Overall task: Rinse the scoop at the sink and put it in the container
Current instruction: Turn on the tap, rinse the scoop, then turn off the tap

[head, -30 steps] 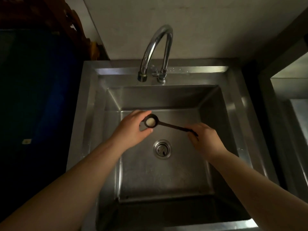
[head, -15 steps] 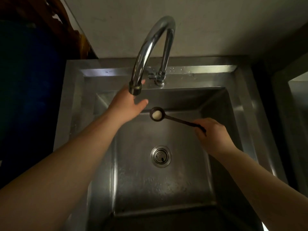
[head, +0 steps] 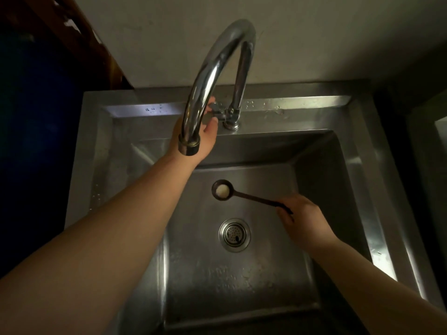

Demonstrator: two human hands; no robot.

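Observation:
A dark long-handled scoop point(head: 251, 196) hangs level over the steel sink basin point(head: 242, 281), its small round bowl holding a pale lump. My right hand point(head: 302, 221) grips the far end of the scoop's handle. My left hand point(head: 205, 136) reaches behind the chrome gooseneck faucet point(head: 212, 76), fingers on the small tap lever point(head: 217, 112) at its base. The spout partly hides that hand. No water is running. No container is in view.
The round drain strainer point(head: 234, 234) lies just below the scoop. The sink's flat rim point(head: 302, 102) carries water drops. A pale wall rises behind; a dark blue surface point(head: 36, 141) stands at the left, another steel surface at the far right.
My left hand left the scoop's bowl and rose to the tap lever behind the spout. The right hand kept the scoop over the basin. The view moved closer to the faucet.

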